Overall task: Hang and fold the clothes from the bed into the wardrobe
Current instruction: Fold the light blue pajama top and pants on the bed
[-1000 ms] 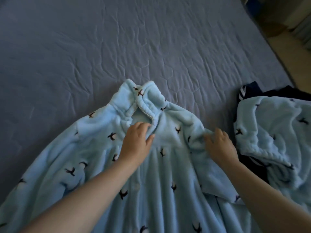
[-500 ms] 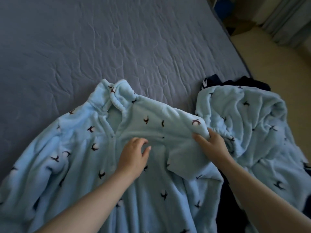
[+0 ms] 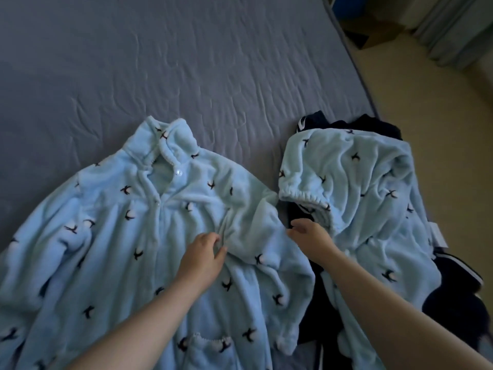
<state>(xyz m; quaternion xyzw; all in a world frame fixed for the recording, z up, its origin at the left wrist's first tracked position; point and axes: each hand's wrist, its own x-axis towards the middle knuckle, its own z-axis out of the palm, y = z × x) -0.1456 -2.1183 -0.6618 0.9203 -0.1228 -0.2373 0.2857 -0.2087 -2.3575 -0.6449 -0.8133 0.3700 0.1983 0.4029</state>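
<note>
A light blue fleece pyjama top [image 3: 112,236] with dark bird prints lies spread face up on the grey bed [image 3: 186,62], collar toward the far side. Its right sleeve [image 3: 253,228] is folded inward across the chest. My left hand [image 3: 202,256] lies on the chest, and its fingers and thumb pinch the gathered cloth at the folded sleeve's end. My right hand [image 3: 310,233] hovers at the top's right edge, fingers loosely bent, holding nothing. The matching blue pyjama bottoms [image 3: 360,196] lie crumpled to the right.
Dark navy clothes [image 3: 354,124] with white stripes lie under and around the bottoms, near the bed's right edge [image 3: 357,65]. Beyond that edge are a beige floor [image 3: 440,129], a cardboard box [image 3: 373,33] and a curtain [image 3: 458,25]. No wardrobe is in view.
My right hand carried the right sleeve inward over the chest and let it go. My left hand slid down from the collar to the mid chest. The view shifted right.
</note>
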